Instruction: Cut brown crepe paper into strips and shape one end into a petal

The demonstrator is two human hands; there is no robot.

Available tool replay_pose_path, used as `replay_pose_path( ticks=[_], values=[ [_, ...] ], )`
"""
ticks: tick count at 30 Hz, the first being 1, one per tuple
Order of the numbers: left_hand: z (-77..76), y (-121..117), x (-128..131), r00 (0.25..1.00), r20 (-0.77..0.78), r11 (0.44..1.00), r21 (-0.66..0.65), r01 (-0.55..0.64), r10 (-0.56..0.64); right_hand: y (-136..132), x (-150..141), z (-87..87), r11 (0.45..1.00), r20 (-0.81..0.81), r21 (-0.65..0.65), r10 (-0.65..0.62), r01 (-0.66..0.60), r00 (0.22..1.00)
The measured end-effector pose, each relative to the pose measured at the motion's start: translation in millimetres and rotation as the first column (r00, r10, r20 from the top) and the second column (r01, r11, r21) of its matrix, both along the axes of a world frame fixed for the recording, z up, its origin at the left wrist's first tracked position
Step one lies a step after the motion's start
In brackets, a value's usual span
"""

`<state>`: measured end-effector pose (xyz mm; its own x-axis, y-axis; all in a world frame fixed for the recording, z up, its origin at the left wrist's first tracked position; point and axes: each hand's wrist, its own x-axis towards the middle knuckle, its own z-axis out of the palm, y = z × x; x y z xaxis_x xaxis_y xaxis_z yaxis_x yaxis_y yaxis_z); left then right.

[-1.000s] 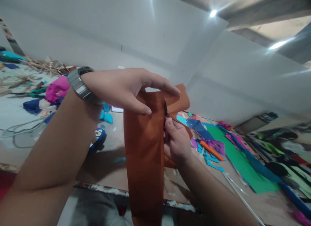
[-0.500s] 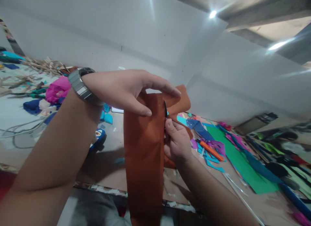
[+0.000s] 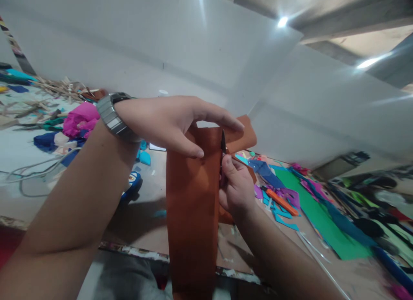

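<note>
grey clothing (image 3: pixel 124 276) shows at the bottom, beside the hanging orange-brown sheet (image 3: pixel 192 201). this sheet stands upright in front of the person, its lower end running out of view past the table (image 3: pixel 146 231) edge. the left hand (image 3: pixel 176 121), with a metal-band wristwatch (image 3: pixel 115 117) at its wrist, pinches the sheet's top, thumb on the near face, fingers close together and reaching over to the folded flap at right. the right hand (image 3: pixel 238 188) grips small scissors (image 3: pixel 223 140), thumb bent over the handles; its other fingers are partly hidden, so their spread i cannot tell. the dark blade points up between sheet and flap. beyond, on the table, lie an orange utility knife (image 3: pixel 282 203) among cyan scraps (image 3: pixel 284 220), a green sheet (image 3: pixel 322 214), crumpled magenta material (image 3: pixel 80 119) and thin wooden sticks (image 3: pixel 61 89). a pale wall (image 3: pixel 155 41) rises behind.
</note>
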<state>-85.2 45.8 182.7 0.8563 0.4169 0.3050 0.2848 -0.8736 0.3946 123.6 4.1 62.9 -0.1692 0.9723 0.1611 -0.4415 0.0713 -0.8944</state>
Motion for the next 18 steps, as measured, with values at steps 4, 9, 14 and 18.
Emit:
replay_pose_path(
  ticks=[4,9,14,18],
  values=[
    [4.1,-6.1,1.0,1.000,-0.023,1.000,0.004,-0.014,0.014,-0.6,-1.6,1.2,1.000,-0.014,0.003,-0.010,0.010,1.000],
    [4.9,-6.8,0.9,0.998,-0.054,1.000,-0.001,-0.014,0.014,-0.7,-3.5,1.5,1.000,0.002,0.003,-0.012,0.012,1.000],
    [2.1,-3.0,0.5,0.999,-0.034,1.000,-0.001,-0.009,0.009,-0.3,-3.1,1.8,1.000,-0.014,0.010,-0.011,0.011,1.000],
    [3.7,-4.9,0.7,0.999,-0.050,1.000,0.004,0.016,-0.016,-0.4,-1.1,0.4,0.999,-0.021,0.001,-0.050,0.050,0.999]
  ],
)
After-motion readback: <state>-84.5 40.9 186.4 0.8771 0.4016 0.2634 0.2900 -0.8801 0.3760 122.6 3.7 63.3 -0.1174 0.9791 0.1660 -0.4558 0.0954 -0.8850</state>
